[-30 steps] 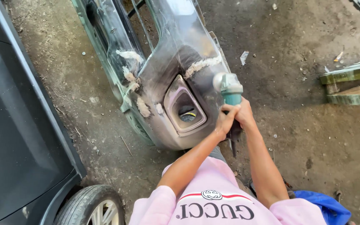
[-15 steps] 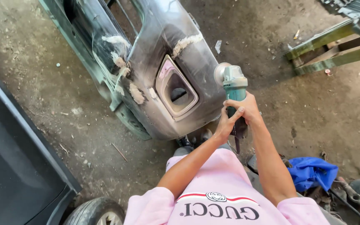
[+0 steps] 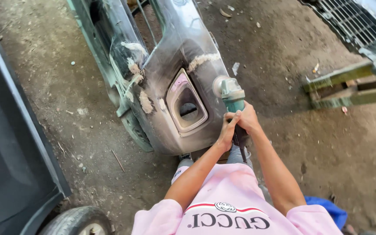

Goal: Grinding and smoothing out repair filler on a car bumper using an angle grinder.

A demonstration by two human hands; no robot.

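Note:
A dusty grey car bumper (image 3: 170,65) stands on the dirt floor, patched with pale filler and pierced by a fog-light opening (image 3: 188,106). Both my hands grip a green angle grinder (image 3: 231,96). My left hand (image 3: 228,130) wraps the body from the left, my right hand (image 3: 246,118) holds it from the right. The grinder's disc head rests against the bumper's right side, just right of the opening.
A dark car body (image 3: 9,148) and its tyre (image 3: 77,222) fill the left edge. A green wooden frame (image 3: 344,85) and a grille part (image 3: 353,21) lie at right. A blue cloth (image 3: 327,209) sits by my right elbow.
The view has shifted, so the bumper and grinder sit a little lower and to the left. The grinder stays in both hands against the bumper's right side.

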